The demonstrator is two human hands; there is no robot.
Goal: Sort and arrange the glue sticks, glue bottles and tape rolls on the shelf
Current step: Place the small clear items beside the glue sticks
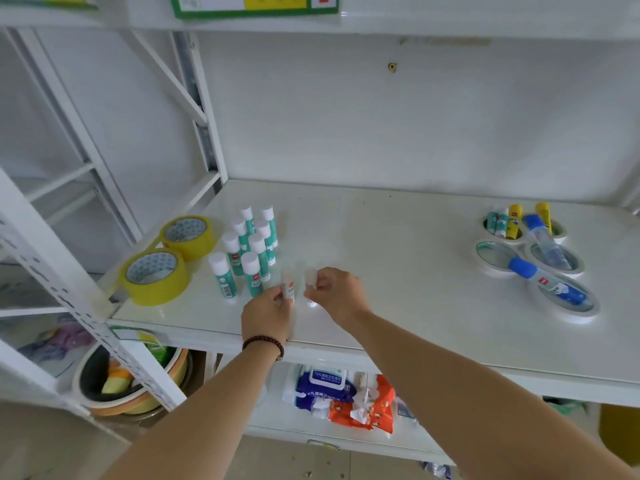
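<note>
Near the front of the white shelf (398, 327), my left hand (268, 315) pinches a small white glue stick (288, 284) held upright. My right hand (337, 292) pinches another small whitish glue stick (310, 276) just to its right. Both sticks look blurred. Behind them stands a cluster of several teal glue sticks with white caps (247, 251). Two yellow tape rolls (156, 275) lie at the shelf's left. At the far right, several white tape rolls (495, 270) lie flat, with blue-capped glue bottles (547, 282) across them and more glue sticks (504, 221) standing in one.
White shelf uprights (69, 271) and braces stand at the left. An upper shelf with a green and yellow label (252, 5) hangs overhead. Below, packs of wet wipes (341, 393) lie on a lower shelf, and stacked basins (135, 386) sit at lower left.
</note>
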